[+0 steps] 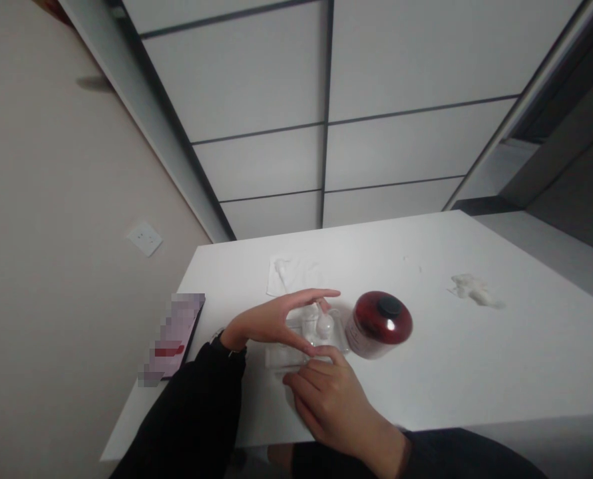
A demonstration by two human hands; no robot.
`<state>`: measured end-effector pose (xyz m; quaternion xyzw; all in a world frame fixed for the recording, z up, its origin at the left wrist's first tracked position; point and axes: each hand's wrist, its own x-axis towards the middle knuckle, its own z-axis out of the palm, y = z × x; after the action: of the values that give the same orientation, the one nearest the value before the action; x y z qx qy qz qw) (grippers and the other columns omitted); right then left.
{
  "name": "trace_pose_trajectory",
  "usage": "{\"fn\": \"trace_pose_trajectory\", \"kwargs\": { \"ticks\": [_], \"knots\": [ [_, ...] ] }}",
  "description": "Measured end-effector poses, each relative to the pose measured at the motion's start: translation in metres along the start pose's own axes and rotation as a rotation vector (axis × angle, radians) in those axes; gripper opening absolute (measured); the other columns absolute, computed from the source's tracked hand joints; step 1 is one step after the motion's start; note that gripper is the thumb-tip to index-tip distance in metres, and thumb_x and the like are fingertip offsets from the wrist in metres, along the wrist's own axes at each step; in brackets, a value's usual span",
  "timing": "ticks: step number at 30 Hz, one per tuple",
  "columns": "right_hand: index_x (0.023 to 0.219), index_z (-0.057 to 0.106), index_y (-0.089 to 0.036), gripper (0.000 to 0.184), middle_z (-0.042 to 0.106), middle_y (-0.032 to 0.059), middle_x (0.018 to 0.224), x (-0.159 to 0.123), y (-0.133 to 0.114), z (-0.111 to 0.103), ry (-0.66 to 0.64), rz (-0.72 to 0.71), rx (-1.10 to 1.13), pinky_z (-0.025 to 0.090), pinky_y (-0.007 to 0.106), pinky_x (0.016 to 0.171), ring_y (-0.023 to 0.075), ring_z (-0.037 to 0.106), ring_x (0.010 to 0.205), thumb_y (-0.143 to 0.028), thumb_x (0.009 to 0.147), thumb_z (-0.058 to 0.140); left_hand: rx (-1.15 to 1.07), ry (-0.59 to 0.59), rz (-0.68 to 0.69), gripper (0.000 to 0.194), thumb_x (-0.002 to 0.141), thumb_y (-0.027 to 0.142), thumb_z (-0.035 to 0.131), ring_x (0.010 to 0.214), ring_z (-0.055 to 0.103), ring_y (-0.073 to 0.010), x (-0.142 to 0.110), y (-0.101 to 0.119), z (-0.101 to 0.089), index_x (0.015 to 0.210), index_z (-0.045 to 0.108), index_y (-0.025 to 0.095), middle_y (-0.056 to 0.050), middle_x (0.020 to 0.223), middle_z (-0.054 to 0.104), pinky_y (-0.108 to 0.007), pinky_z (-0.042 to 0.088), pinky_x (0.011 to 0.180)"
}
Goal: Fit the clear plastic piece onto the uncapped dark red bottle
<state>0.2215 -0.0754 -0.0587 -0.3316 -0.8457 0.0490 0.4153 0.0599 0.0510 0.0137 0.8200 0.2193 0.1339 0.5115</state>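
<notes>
My left hand (276,319) arches over a small clear pump bottle (321,327) on the white table (476,359), fingers stretched out and thumb underneath, cupping it. My right hand (333,399) lies below it with curled fingers pinched on the bottle's lower part or a clear wrapper around it; which one is hard to tell. A dark red jar (379,324) with a black cap stands just right of the bottle, untouched.
A white cloth or tissue (291,274) lies behind the hands. A crumpled white wad (476,290) sits at the right. A phone (174,339) rests at the table's left edge. A wall with a socket (145,238) is to the left.
</notes>
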Motion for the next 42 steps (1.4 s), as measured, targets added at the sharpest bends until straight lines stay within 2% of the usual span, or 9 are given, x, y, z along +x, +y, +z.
{"fn": "trace_pose_trajectory", "kwargs": {
  "ticks": [2, 6, 10, 15, 21, 26, 29, 35, 42],
  "knots": [
    [0.098, 0.067, -0.021, 0.022, 0.071, -0.0022, 0.07, 0.0, 0.0, -0.001, -0.006, 0.0, -0.001, 0.049, 0.037, 0.091, 0.0176, 0.066, 0.068, -0.006, 0.089, 0.053, -0.063, -0.025, 0.038, 0.098, 0.081, 0.043, 0.088, 0.142, 0.056, -0.03, 0.0, -0.005, -0.001, 0.164, 0.038, 0.029, -0.01, 0.141, 0.066, -0.048, 0.035, 0.126],
    [0.097, 0.066, -0.021, 0.021, 0.071, -0.0025, 0.07, 0.001, 0.0, -0.002, -0.029, 0.002, -0.017, 0.048, 0.036, 0.094, 0.0173, 0.066, 0.068, -0.007, 0.088, 0.055, -0.104, 0.027, 0.043, 0.095, 0.074, 0.059, 0.09, 0.121, 0.062, -0.0295, 0.0, -0.014, -0.003, 0.156, 0.052, 0.029, -0.008, 0.127, 0.065, -0.05, 0.043, 0.115],
    [0.097, 0.066, -0.021, 0.02, 0.071, -0.0026, 0.071, -0.001, 0.0, -0.002, -0.052, -0.002, -0.026, 0.046, 0.036, 0.096, 0.017, 0.065, 0.069, -0.007, 0.088, 0.056, -0.217, 0.034, 0.149, 0.1, 0.08, 0.079, 0.073, 0.129, 0.056, -0.0315, 0.002, -0.016, -0.003, 0.161, 0.044, 0.027, -0.009, 0.125, 0.067, -0.054, 0.031, 0.122],
    [0.097, 0.066, -0.021, 0.019, 0.07, -0.0026, 0.071, -0.002, 0.0, -0.001, -0.054, -0.004, -0.035, 0.045, 0.037, 0.097, 0.0171, 0.064, 0.068, -0.007, 0.089, 0.054, -0.199, 0.141, 0.071, 0.087, 0.085, 0.084, 0.061, 0.094, 0.059, -0.021, 0.002, -0.01, -0.001, 0.147, 0.061, 0.023, -0.003, 0.097, 0.062, -0.041, 0.047, 0.101],
    [0.098, 0.066, -0.021, 0.019, 0.072, -0.0019, 0.073, -0.002, 0.001, -0.001, -0.068, 0.005, -0.032, 0.046, 0.039, 0.097, 0.0179, 0.066, 0.071, -0.008, 0.09, 0.054, -0.186, 0.007, 0.105, 0.082, 0.09, 0.064, 0.072, 0.134, 0.06, -0.029, 0.001, -0.001, -0.002, 0.159, 0.048, 0.027, -0.011, 0.139, 0.07, -0.048, 0.033, 0.124],
    [0.099, 0.066, -0.021, 0.02, 0.072, -0.0014, 0.073, -0.002, 0.001, -0.002, -0.05, -0.007, -0.011, 0.047, 0.037, 0.095, 0.0178, 0.066, 0.071, -0.007, 0.089, 0.054, -0.019, 0.064, 0.07, 0.067, 0.093, 0.042, 0.076, 0.123, 0.067, -0.0262, 0.0, 0.0, -0.001, 0.154, 0.055, 0.025, -0.008, 0.124, 0.074, -0.043, 0.047, 0.115],
    [0.101, 0.067, -0.02, 0.022, 0.071, -0.0014, 0.072, -0.001, 0.0, -0.003, -0.021, -0.017, 0.014, 0.048, 0.038, 0.094, 0.0173, 0.065, 0.07, -0.007, 0.09, 0.053, 0.02, 0.115, 0.109, 0.067, 0.091, 0.041, 0.078, 0.121, 0.068, -0.0242, 0.0, 0.001, 0.0, 0.152, 0.057, 0.025, -0.008, 0.128, 0.073, -0.042, 0.049, 0.113],
    [0.103, 0.067, -0.02, 0.024, 0.071, -0.0019, 0.069, 0.0, 0.0, -0.006, 0.039, -0.033, 0.025, 0.051, 0.037, 0.088, 0.0167, 0.065, 0.066, -0.007, 0.092, 0.049, 0.059, 0.027, 0.056, 0.061, 0.097, 0.037, 0.073, 0.128, 0.067, -0.025, 0.0, 0.013, 0.0, 0.154, 0.055, 0.023, -0.007, 0.136, 0.074, -0.039, 0.048, 0.114],
    [0.102, 0.067, -0.02, 0.024, 0.071, -0.0027, 0.069, 0.0, -0.001, -0.004, 0.035, -0.026, 0.017, 0.049, 0.038, 0.088, 0.0163, 0.065, 0.065, -0.007, 0.09, 0.051, 0.072, 0.191, 0.076, 0.049, 0.093, 0.036, 0.077, 0.11, 0.07, -0.0213, 0.001, 0.017, 0.004, 0.14, 0.068, 0.026, -0.004, 0.117, 0.075, -0.038, 0.053, 0.107]
  ]
}}
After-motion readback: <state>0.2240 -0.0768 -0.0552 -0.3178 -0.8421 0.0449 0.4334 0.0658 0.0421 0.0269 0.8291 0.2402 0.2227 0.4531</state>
